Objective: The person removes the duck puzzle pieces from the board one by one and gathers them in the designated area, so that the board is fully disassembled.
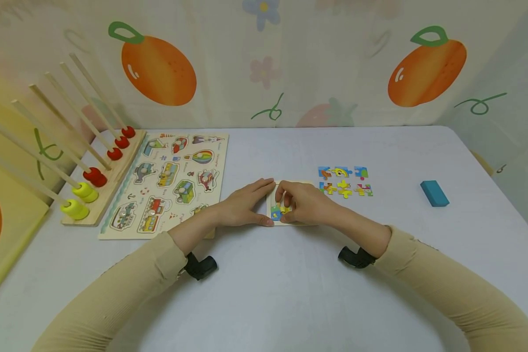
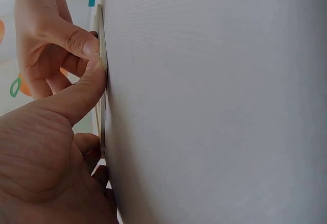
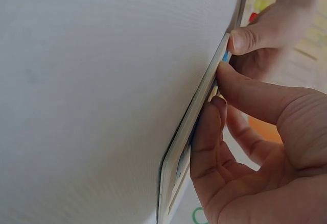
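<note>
A small wooden puzzle board [image 1: 268, 206] lies on the table between both hands, with blue, green and yellow pieces in its lower left corner. My left hand [image 1: 246, 202] rests along its left side, fingers extended and thumb [image 2: 94, 76] touching the near edge. Over the board, my right hand [image 1: 308, 201] has curled fingers and pinches a yellow puzzle piece [image 1: 284, 209] against the corner pieces. The right hand hides much of the board. Several loose puzzle pieces [image 1: 344, 185] lie in two rows just beyond it, to the right.
A larger vehicle peg puzzle [image 1: 158, 188] lies left of the hands. Beside it stands a wooden peg abacus [image 1: 110, 188] with red and yellow beads. A teal block [image 1: 434, 193] sits on the right of the white table [image 1: 273, 288]. A printed curtain [image 1: 308, 58] hangs behind.
</note>
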A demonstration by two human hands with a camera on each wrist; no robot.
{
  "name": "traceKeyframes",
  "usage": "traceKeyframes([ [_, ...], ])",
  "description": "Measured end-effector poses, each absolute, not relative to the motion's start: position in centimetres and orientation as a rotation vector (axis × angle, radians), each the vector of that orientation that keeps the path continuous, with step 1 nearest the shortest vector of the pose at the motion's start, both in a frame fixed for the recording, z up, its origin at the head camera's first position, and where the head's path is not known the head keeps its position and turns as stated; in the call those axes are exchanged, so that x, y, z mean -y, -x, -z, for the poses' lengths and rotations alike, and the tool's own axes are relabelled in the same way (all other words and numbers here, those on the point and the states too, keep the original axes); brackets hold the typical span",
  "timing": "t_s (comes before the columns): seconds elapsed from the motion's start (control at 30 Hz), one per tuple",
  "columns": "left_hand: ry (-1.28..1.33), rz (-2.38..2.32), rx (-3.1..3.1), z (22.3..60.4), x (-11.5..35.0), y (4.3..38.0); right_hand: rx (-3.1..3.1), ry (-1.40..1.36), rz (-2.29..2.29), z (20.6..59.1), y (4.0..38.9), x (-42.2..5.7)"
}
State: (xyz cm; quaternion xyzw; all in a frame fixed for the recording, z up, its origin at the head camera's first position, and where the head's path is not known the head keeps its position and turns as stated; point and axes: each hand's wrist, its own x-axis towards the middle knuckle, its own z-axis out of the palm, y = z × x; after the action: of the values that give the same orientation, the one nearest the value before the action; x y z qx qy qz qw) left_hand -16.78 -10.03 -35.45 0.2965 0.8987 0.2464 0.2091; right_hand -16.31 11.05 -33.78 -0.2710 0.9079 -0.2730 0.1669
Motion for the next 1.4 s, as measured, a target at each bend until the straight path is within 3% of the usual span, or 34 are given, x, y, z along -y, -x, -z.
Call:
traceKeyframes([
  [0.5,-0.815,-0.676,-2.503,35.7,10.0,17.0,-2.566,0.781,0.844,33.7,16.0,-11.1],
  [1.4,-0.821,-0.669,-2.514,35.8,10.0,17.0,-2.383,0.496,1.226,32.8,16.9,-12.0],
])
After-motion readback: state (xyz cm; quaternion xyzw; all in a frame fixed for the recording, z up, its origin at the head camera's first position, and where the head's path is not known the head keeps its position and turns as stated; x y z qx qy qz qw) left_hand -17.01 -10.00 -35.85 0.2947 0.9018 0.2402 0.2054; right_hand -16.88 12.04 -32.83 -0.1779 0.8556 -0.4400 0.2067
